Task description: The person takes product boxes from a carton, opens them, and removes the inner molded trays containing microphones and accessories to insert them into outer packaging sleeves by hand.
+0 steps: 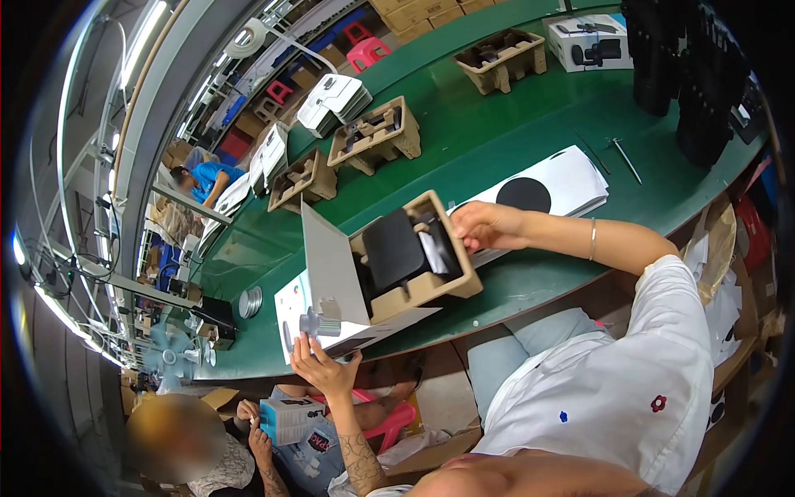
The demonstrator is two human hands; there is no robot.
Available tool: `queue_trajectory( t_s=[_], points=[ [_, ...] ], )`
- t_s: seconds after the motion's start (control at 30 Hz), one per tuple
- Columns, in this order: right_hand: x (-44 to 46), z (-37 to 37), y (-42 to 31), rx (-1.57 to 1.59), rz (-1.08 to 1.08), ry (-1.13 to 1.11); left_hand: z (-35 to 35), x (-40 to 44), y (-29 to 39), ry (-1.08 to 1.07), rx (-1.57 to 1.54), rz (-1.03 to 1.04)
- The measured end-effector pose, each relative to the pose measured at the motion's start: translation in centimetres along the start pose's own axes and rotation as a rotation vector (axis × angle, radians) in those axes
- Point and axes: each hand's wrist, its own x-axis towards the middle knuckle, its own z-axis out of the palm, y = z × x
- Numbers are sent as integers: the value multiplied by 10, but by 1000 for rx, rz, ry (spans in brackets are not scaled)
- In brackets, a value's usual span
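My right hand point(489, 225) pinches the right rim of a brown moulded tray point(461, 287). The tray, tilted, sits partly inside a white box point(335, 257) with its lid flap raised. In the tray lie a flat black device point(393, 251) and a white piece point(432, 252). My left hand point(327, 369) has its fingers spread against the box's lower left part, beside a clear round object point(319, 324) that I cannot identify.
More brown trays point(377, 137) and stacked white sheets point(334, 103) stand along the green table point(447, 124). Further right are a printed box point(590, 43), black items point(704, 108) and a screwdriver point(627, 160). A co-worker at lower left holds a blue-white box point(290, 421).
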Motion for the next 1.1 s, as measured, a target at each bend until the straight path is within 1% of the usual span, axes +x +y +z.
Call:
queue_trajectory(
  t_s=[0.17,0.23,0.33,0.43,0.7,0.93,1.1],
  points=[
    [-24,-15,-5,-10,-21,68,6,10,-16,13,11,48],
    [-30,-18,-11,-8,-44,99,12,13,-23,-21,-9,54],
    [-36,-20,-25,20,-66,214,21,14,-30,-42,-38,37],
    [-37,-23,-28,-51,-41,161,28,9,-29,-56,-93,19],
    [-45,-18,-26,-108,-18,172,34,-4,-30,-133,-142,-53],
    [-54,-16,-24,-126,-14,174,25,3,-21,-151,-205,-79],
    [-58,-14,-23,-141,-9,194,28,4,-19,-117,-213,-112]
  ],
)
